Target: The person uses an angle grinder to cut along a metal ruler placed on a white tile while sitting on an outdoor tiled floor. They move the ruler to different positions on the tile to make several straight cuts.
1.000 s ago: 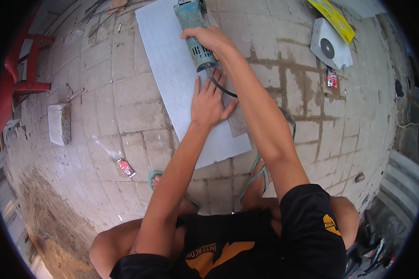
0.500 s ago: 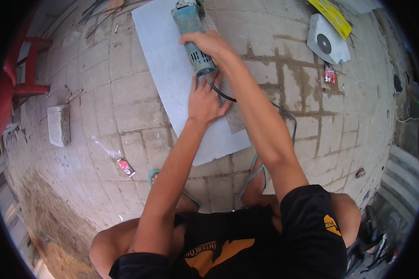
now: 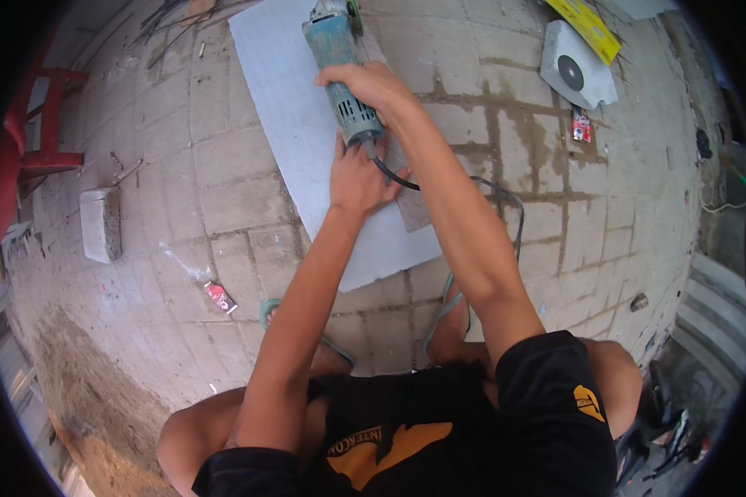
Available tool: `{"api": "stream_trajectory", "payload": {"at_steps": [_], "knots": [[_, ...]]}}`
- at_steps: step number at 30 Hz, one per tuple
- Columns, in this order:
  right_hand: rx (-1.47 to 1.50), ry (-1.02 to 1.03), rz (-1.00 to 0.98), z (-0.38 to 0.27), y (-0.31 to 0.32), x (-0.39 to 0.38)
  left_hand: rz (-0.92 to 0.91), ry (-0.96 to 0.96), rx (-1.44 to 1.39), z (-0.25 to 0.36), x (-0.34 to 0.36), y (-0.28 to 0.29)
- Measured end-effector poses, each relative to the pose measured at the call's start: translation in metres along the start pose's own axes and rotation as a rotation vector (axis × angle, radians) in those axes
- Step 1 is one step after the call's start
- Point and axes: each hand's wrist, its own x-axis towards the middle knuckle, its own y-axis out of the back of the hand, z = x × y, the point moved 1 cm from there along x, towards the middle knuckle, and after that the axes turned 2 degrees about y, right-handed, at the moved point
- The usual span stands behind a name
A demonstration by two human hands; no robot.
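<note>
A worn teal angle grinder (image 3: 331, 45) is in my right hand (image 3: 365, 87), its fingers wrapped round the body. The disc end points away from me and the black cord (image 3: 518, 224) trails from the rear. My left hand (image 3: 356, 186) lies flat with fingers spread, just below the grinder's rear; some fingertips are hidden by it. Under them are a pale blue-grey sheet (image 3: 282, 132) and a narrow brownish board (image 3: 413, 211) along its right side, both on the paving.
A red stool (image 3: 54, 161) and a concrete block (image 3: 99, 224) stand left. At upper right lie a white piece with a dark disc (image 3: 568, 74), a yellow package (image 3: 597, 37) and a red packet (image 3: 580, 124). Another packet (image 3: 220, 298) lies lower left.
The grinder and my right hand have drawn slightly back toward me along the board, covering more of my left fingers. The whole view has shifted a little left.
</note>
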Motion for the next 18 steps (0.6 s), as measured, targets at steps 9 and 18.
{"api": "stream_trajectory", "payload": {"at_steps": [9, 18], "knots": [[0.029, -0.013, -0.007, 0.012, -0.001, -0.004, -0.051, 0.001, 0.053, 0.002, 0.001, 0.005], [0.027, -0.012, -0.013, 0.013, 0.000, -0.020, -0.039, 0.005, 0.010, 0.002, 0.002, 0.005]]}}
